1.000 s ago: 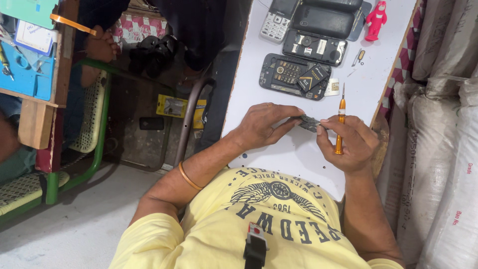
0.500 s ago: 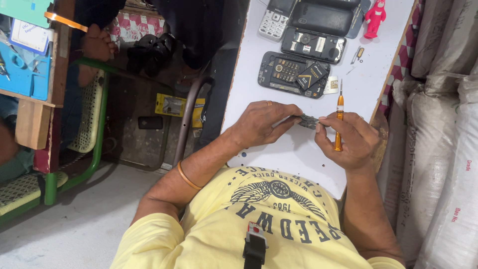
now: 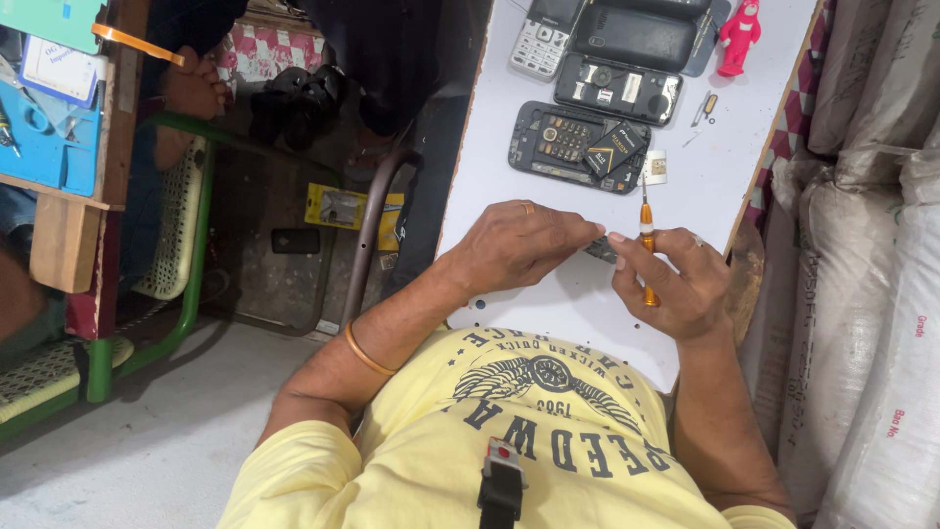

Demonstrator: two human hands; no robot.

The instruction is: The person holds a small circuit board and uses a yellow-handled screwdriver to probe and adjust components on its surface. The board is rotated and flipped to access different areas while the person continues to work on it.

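Soft, even daylight on the white table (image 3: 587,304); the floor beneath sits dim; focus sharp throughout.

Opened phones (image 3: 578,147) on table (image 3: 509,186)

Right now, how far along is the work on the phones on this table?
Already done: one dark phone lies opened with a battery lying on it, and a second opened phone sits behind it. In hand: the left hand steadies a small part, mostly hidden, while the right hand holds an orange screwdriver upright. Left: both phones are open, not reassembled.
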